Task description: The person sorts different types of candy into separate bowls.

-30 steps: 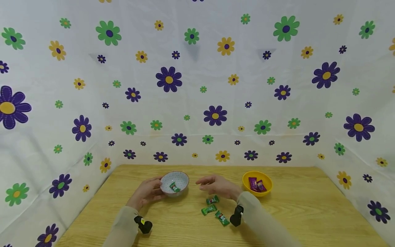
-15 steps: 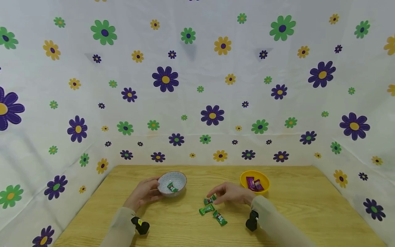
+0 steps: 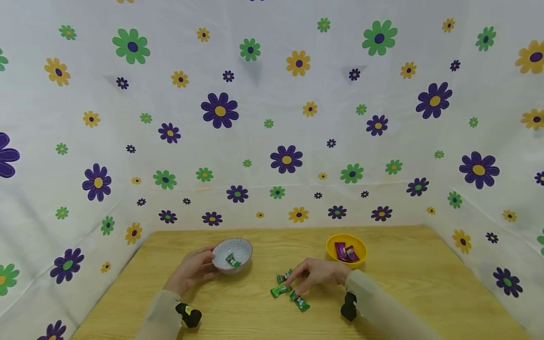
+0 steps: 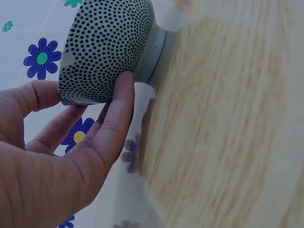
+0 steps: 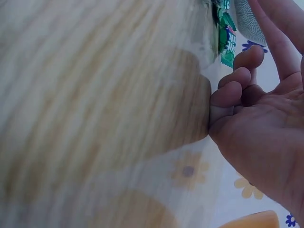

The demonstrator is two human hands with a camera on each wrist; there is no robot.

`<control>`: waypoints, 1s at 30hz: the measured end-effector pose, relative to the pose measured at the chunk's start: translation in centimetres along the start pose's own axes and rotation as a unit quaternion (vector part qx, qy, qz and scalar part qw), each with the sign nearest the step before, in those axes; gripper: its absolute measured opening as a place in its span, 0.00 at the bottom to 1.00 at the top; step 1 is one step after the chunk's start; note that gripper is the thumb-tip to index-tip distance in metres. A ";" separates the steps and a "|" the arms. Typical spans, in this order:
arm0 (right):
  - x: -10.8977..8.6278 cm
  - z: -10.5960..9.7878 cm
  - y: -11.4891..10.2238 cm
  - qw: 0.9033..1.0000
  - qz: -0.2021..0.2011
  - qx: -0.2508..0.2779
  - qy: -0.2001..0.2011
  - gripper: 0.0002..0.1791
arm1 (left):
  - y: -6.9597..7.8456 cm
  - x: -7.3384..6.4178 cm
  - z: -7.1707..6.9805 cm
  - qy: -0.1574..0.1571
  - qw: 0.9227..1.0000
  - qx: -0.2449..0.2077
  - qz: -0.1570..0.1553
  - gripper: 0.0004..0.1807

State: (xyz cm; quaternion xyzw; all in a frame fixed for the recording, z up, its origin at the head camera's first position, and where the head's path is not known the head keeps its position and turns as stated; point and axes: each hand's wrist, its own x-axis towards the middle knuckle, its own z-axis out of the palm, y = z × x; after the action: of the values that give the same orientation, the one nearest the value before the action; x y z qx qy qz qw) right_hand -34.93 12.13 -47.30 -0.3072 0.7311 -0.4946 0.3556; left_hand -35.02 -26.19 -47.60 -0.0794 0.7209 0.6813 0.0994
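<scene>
1. Low in the head view, right of centre, the right hand (image 3: 319,274) hovers with thumb and forefinger parted and the other fingers folded inward; it appears to hold nothing. Whether the forefinger touches a wrapper, I cannot tell.
2. Under and just left of those fingers, on the wooden surface (image 3: 238,311), lie the upper green sweet (image 3: 284,276), middle green sweet (image 3: 278,290) and lower green sweet (image 3: 301,302). Lying so close, they could be pinched two at once, or one nudged away by the thumb.
3. Left of centre, the left hand (image 3: 190,270) grips the speckled bowl (image 3: 241,248) at its left side; a green sweet inside (image 3: 232,260) could slide if that grip tipped the rim.
4. Farther right, the yellow bowl (image 3: 360,242) holds purple sweets (image 3: 341,251); the right wrist is near enough that a careless backward swing might knock it.
</scene>
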 end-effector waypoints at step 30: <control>0.0 0.9 0.4 0.994 0.006 -0.110 0.020 0.11 | 0.2 -0.2 0.1 0.001 1.000 0.007 -0.004 0.29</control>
State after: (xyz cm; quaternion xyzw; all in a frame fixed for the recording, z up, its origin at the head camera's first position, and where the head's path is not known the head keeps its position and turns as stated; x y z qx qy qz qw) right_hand -34.22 11.83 -47.96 -0.3301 0.7901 -0.4150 0.3076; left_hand -34.85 -26.10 -47.34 -0.0824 0.7252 0.6759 0.1021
